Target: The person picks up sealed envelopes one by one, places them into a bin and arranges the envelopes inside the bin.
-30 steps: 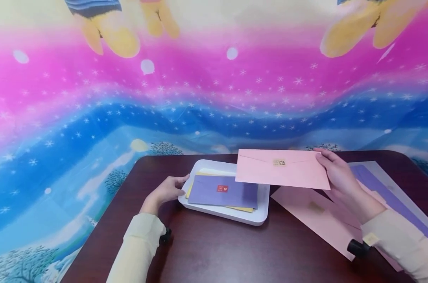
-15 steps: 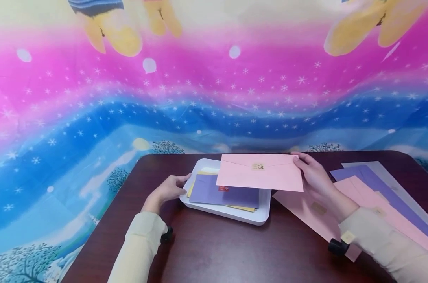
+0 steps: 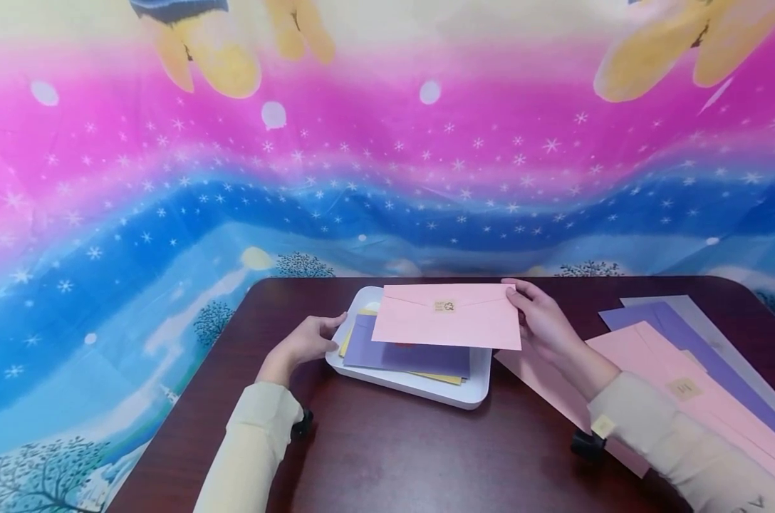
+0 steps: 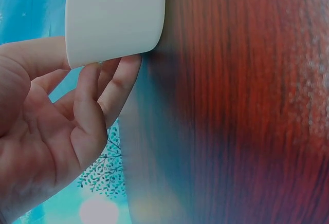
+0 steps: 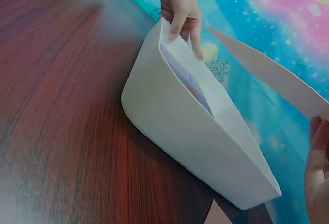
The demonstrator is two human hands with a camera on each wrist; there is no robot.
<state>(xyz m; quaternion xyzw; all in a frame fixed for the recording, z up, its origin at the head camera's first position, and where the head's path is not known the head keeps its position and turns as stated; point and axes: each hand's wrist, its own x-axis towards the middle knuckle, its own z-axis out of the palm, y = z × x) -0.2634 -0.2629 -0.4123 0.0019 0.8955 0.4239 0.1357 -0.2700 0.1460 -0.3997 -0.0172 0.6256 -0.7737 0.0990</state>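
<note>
Over the white tray [image 3: 419, 393], my right hand [image 3: 544, 317] pinches a pink envelope [image 3: 448, 328] by its right end, thumb on top. The envelope's flap side with a small gold sticker faces up. In the right wrist view it stands above the tray's rim with a gap below. My left hand [image 3: 304, 343] holds the tray's left end; in the left wrist view the fingers [image 4: 117, 91] press the outer wall while the thumb reaches the rim. Inside the tray lies a purple envelope [image 3: 387, 356] on a yellow one [image 3: 439, 378], its red sticker mostly covered by the pink envelope.
To the right on the dark wooden table [image 3: 400, 456] lie pink envelopes [image 3: 657, 363], a purple one [image 3: 666, 320] and a pale grey one [image 3: 695, 324], overlapping. The right forearm crosses over some of them. A printed curtain [image 3: 387, 178] hangs behind the table's far edge.
My right hand has carried the pink envelope left, from beyond the tray's right side to over its middle. The left hand stays at the tray's left end.
</note>
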